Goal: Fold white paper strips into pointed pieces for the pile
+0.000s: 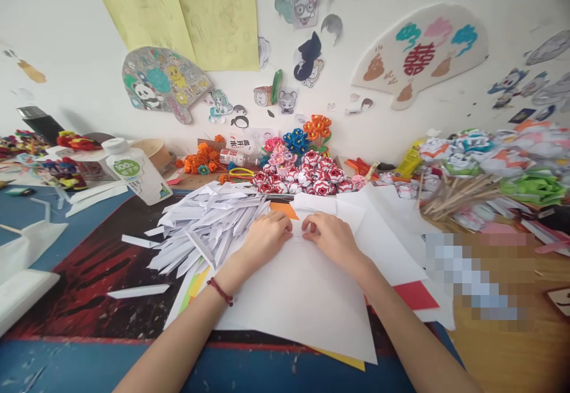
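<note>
Both my hands rest on a large white sheet of paper (307,286) lying on the table in front of me. My left hand (265,235) has its fingers curled and pressed down on the sheet's far edge. My right hand (329,235) does the same a few centimetres to the right, fingertips pinching at a small fold between the two hands. A red cord bracelet (221,291) circles my left wrist. Just left of my left hand lies a heap of folded white paper strips (209,224).
More white sheets (392,221) and a red sheet (416,295) lie to the right. Paper flowers (307,176) stand at the back, a white bottle (138,170) at the left, wooden sticks (458,194) and crumpled paper pieces at the right. Loose strips (138,291) lie on the dark mat.
</note>
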`<state>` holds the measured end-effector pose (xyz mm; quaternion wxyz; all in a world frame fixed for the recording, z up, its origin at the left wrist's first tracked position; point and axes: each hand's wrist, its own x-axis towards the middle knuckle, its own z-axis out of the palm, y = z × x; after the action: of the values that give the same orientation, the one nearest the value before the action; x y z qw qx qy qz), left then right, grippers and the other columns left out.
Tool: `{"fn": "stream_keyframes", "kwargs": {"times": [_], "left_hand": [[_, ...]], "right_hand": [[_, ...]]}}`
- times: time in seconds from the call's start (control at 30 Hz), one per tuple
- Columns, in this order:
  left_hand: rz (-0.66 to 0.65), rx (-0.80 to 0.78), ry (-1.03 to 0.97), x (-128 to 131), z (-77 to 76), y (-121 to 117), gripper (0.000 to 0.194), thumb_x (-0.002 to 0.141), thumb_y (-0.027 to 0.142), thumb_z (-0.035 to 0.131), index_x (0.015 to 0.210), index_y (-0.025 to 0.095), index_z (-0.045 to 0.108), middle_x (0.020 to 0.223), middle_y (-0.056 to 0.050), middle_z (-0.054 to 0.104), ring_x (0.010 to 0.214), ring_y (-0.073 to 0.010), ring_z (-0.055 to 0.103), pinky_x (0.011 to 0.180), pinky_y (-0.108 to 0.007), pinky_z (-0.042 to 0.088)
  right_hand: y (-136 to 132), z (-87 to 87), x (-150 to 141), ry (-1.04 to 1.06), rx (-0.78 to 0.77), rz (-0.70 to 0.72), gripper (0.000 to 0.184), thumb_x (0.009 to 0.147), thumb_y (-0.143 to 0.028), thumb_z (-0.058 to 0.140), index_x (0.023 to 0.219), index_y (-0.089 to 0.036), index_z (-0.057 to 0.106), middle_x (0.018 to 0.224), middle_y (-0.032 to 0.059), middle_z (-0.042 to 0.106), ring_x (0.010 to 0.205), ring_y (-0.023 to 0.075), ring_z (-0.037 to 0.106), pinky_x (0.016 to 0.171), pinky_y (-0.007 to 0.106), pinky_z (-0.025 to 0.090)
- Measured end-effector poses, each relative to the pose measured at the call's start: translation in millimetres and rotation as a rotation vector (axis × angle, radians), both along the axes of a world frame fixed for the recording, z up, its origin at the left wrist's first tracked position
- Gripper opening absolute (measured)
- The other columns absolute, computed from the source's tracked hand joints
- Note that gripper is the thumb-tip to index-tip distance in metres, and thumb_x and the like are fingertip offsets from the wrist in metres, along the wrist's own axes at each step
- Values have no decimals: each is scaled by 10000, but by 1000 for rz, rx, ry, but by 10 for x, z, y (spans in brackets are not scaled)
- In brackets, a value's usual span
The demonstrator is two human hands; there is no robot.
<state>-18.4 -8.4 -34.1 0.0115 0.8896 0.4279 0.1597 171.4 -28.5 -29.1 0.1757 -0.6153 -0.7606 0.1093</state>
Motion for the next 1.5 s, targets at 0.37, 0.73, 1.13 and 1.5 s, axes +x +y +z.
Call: {"fn": "stream_keyframes", "kwargs": {"times": [0.37,0.73,1.13,1.5], "left_hand": [[-126,53,27,53,-58,-25,102,907,222,491,914,161,572,856,-33,601,864,-176,541,742,-300,400],[-272,194,298,-144,124,-58,139,889,140,485,773,144,560,768,-50,571,734,-182,534,652,-313,377],[-295,110,296,-194,149,-56,185,909,225,488,778,154,599,746,-45,584,747,-188,552,644,-312,400],[-205,257,283,-170,91,-40,178,910,158,440,773,148,553,764,-54,566,754,-198,530,646,-322,403]], "right_hand": [[9,-20,-45,-62,107,235,64,822,-136,606,785,-188,614,789,-5,636,814,155,564,666,250,346],[-46,104,36,-205,149,416,241,861,-45,471,781,-161,666,774,43,635,761,150,561,682,247,381],[-46,108,68,-221,94,357,156,839,-165,586,898,-233,712,850,12,689,778,166,617,651,258,372],[-43,148,76,-335,181,358,201,890,-130,486,803,-181,661,783,20,654,718,161,595,641,270,360]]}}
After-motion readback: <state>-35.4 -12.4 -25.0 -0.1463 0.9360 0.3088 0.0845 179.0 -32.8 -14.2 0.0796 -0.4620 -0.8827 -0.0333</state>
